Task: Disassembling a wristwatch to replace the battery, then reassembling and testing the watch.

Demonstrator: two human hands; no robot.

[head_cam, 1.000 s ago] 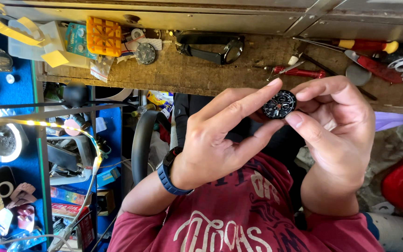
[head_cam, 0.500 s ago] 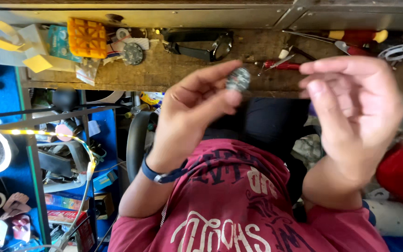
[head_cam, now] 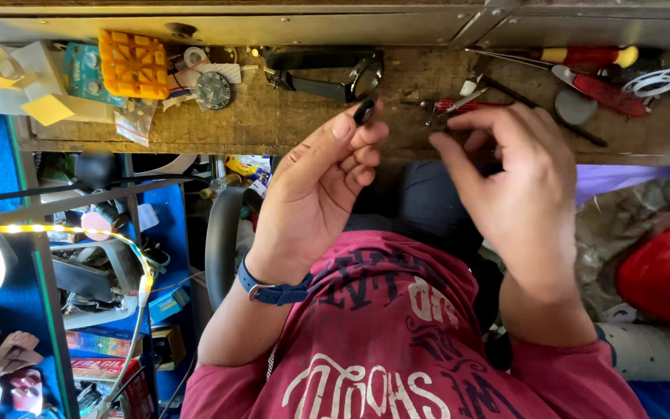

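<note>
- A small dark disc (head_cam: 364,111), seemingly a watch part seen edge-on, is pinched between thumb and forefinger of the left hand (head_cam: 316,186), above the counter (head_cam: 273,124) edge and just below a black watch (head_cam: 327,74); its exact kind cannot be told.
- It is judged light, stiff and thin; a smooth rim would be slippery, and any glass face or fine works fragile; it is best taken by the rim with two fingertips, lightly, faces left untouched.
- The left hand is raised from the lap, palm turned toward the camera, the other fingers curled loosely beneath the pinch; a blue strap (head_cam: 273,292) is worn at the wrist.
- The right hand (head_cam: 517,194) is held near, apart from the disc, back to the camera, fingers bent forward toward the counter; nothing is seen in it, though whether something small is gripped behind the fingers cannot be told.
- On the counter beyond are seen a red-handled tool (head_cam: 447,105), red screwdrivers (head_cam: 591,70), a grey disc (head_cam: 575,107), a white ring (head_cam: 661,81), a round dial (head_cam: 213,90) and an orange block (head_cam: 133,64).
- A maroon shirt (head_cam: 397,349) fills the lower view.
</note>
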